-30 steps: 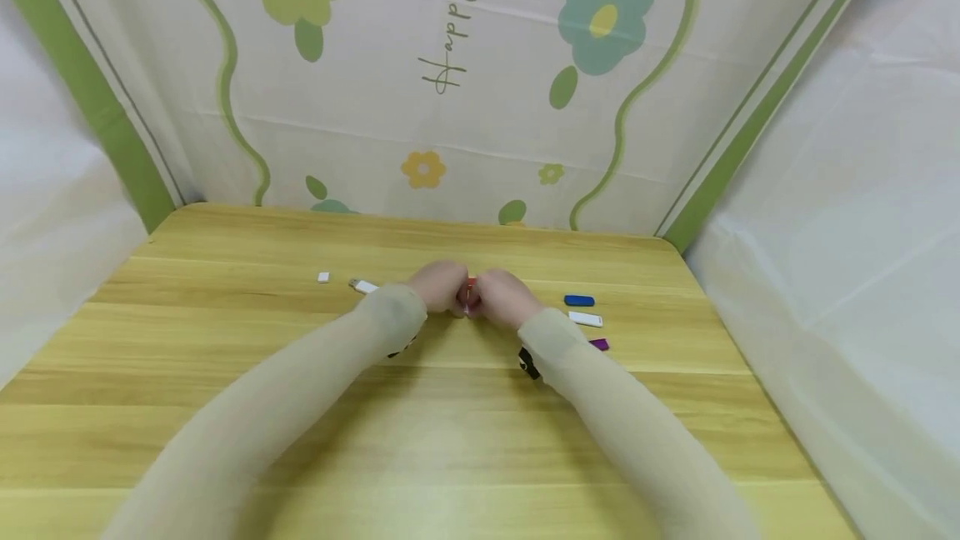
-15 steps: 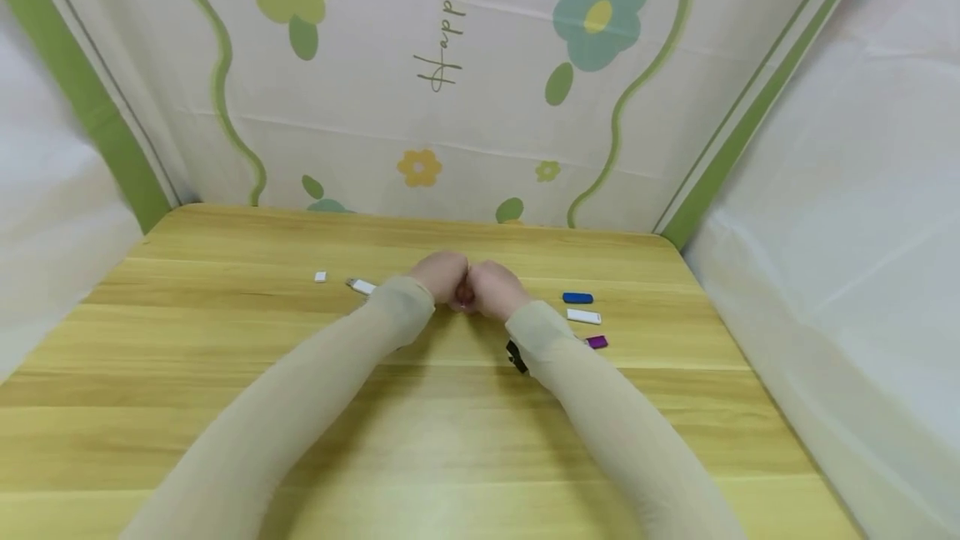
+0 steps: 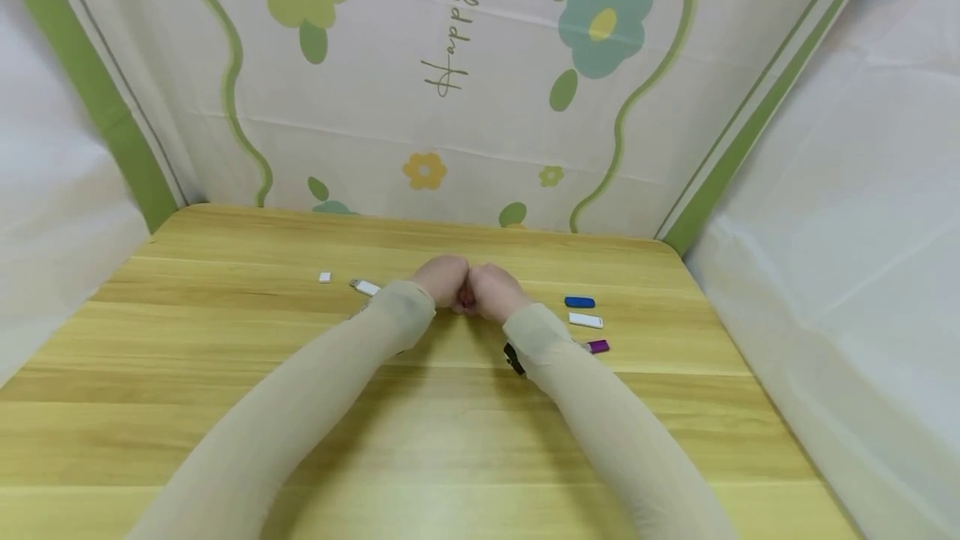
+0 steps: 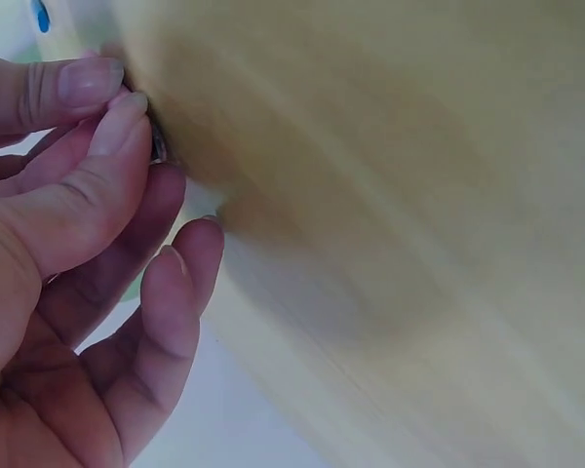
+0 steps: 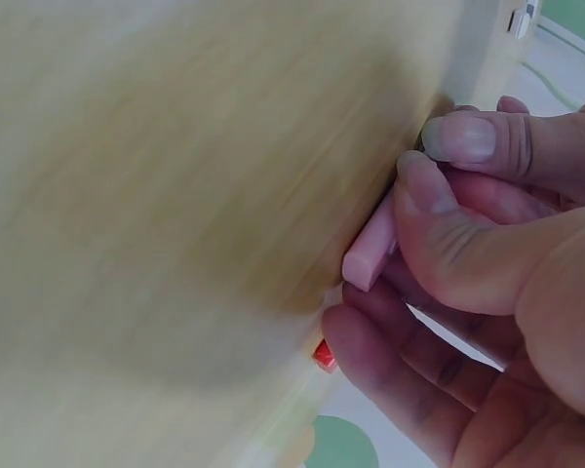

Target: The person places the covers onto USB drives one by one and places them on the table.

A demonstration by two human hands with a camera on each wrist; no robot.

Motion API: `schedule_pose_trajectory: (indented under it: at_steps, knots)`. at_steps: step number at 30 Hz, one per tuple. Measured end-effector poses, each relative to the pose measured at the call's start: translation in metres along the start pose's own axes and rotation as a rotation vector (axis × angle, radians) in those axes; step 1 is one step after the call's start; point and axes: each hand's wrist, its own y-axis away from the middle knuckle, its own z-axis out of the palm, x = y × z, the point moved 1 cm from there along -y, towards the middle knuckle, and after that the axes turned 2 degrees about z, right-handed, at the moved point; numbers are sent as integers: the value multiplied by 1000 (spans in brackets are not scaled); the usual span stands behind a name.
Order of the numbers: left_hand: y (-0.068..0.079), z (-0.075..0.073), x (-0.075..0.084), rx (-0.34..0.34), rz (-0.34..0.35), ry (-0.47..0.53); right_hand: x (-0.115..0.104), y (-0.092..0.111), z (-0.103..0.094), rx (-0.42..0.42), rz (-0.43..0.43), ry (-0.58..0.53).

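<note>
My left hand [image 3: 442, 277] and right hand [image 3: 495, 292] meet fingertip to fingertip, low over the middle of the table. Between thumb and fingers the right hand pinches a pink USB stick [image 5: 370, 250], whose squared end juts out in the right wrist view. The left hand pinches the other end, mostly covered by fingers; a dark, shiny metallic edge [image 4: 158, 144] shows by the fingertips in the left wrist view. Just beyond the right fingers lies a small red piece [image 5: 325, 356]. In the head view the hands cover both the stick and this piece.
Left of the hands lie a white USB stick [image 3: 367, 287] with bare metal plug and a small white square piece [image 3: 325, 277]. To the right are blue [image 3: 579, 302], white [image 3: 586, 321] and purple [image 3: 598, 347] sticks. A flowered curtain [image 3: 495, 123] borders the wooden table.
Both hands have turned slightly and drawn tighter together, so the red seen between them a second ago is covered. The right forearm has shifted left, baring more of the purple stick.
</note>
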Motion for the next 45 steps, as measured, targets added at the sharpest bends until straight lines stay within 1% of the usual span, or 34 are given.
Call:
schedule_pose_trajectory:
  at_steps: [4, 6, 8, 11, 13, 14, 16, 19, 22, 24, 26, 28, 30, 31, 33, 34, 38, 42, 45]
  knots:
    - [0, 0, -1, 4, 16, 11, 0, 1, -2, 3, 3, 4]
    - [-1, 1, -3, 10, 39, 12, -1, 1, -3, -10, 5, -6]
    - [-2, 1, -6, 11, 78, 12, -1, 1, -4, -32, 6, -14]
    - [-3, 3, -11, -12, 132, 14, -1, 1, -4, -75, -3, -19]
    - [-3, 5, -15, -45, 147, 30, -1, 1, -3, -98, -32, 1]
    - [-3, 5, -17, -63, 146, 42, -1, 1, -3, -108, -48, 12]
    - [-1, 5, -19, -104, 121, 73, -2, 1, -4, -120, -83, 31]
    - [4, -1, -22, -134, 90, 96, -4, 2, -6, -122, -104, 38]
    - [8, -11, -28, -131, 97, 90, -8, 2, -10, -106, -91, 27]
    - [13, -21, -34, -127, 100, 97, -12, 2, -14, -98, -90, 22]
    - [18, -31, -44, -117, 106, 107, -18, 1, -19, -98, -100, 27]
    - [27, -43, -56, -112, 82, 114, -25, -2, -23, -95, -121, 44]
    - [38, -55, -69, -109, 49, 119, -30, -5, -25, -85, -141, 63]
    - [45, -60, -78, -107, 32, 121, -34, -8, -24, -84, -146, 67]
    - [59, -66, -97, -101, -26, 124, -40, -14, -21, -72, -154, 76]
    - [66, -69, -106, -98, -50, 119, -43, -17, -20, -68, -155, 78]
    - [88, -74, -139, -86, -96, 79, -56, -30, -14, -61, -155, 77]
    - [105, -76, -160, -85, -108, 34, -72, -43, -10, -60, -171, 88]
    - [112, -76, -170, -81, -116, 19, -84, -53, -6, -55, -178, 105]
